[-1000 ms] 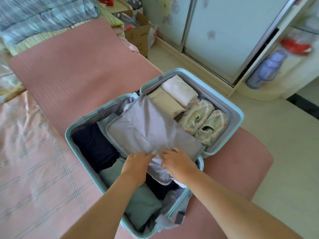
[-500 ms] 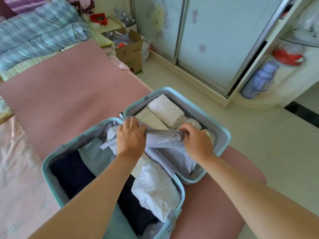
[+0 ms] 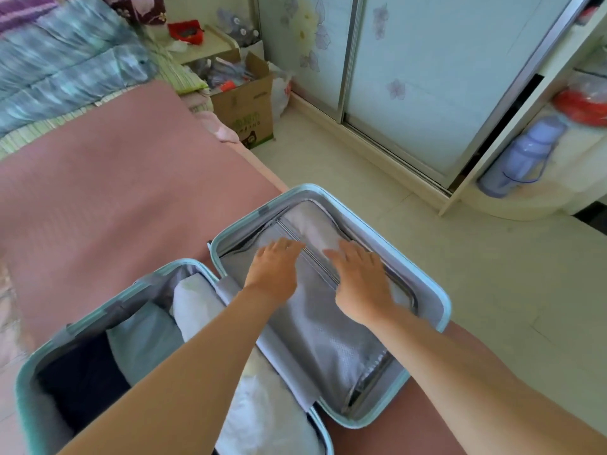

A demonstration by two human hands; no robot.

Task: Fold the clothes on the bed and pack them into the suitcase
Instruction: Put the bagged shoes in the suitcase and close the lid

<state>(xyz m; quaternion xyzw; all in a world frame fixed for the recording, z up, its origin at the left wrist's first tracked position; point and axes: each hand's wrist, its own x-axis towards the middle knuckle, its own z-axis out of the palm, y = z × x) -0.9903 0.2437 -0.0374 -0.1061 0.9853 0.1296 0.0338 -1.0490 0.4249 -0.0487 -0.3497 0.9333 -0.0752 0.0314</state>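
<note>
1. Left hand (image 3: pixel 274 267): grip spread fully open, fingers straight, palm lying on the grey divider (image 3: pixel 315 336).
2. Right hand (image 3: pixel 359 280): grip likewise flat and open, at its three o'clock.
3. Suitcase (image 3: pixel 443 307) lies open on the bed (image 3: pixel 115 192), with folded clothes (image 3: pixel 197 307) at seven o'clock.

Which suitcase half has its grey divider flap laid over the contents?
The right half, under left hand and right hand; the left half shows bare clothes.

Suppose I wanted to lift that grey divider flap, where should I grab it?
Pinch the grey divider flap at its loose outer edge, by the right rim of the suitcase, coming from the right. It looks attached along the hinge between the halves, so it probably swings up from that free edge.
</note>
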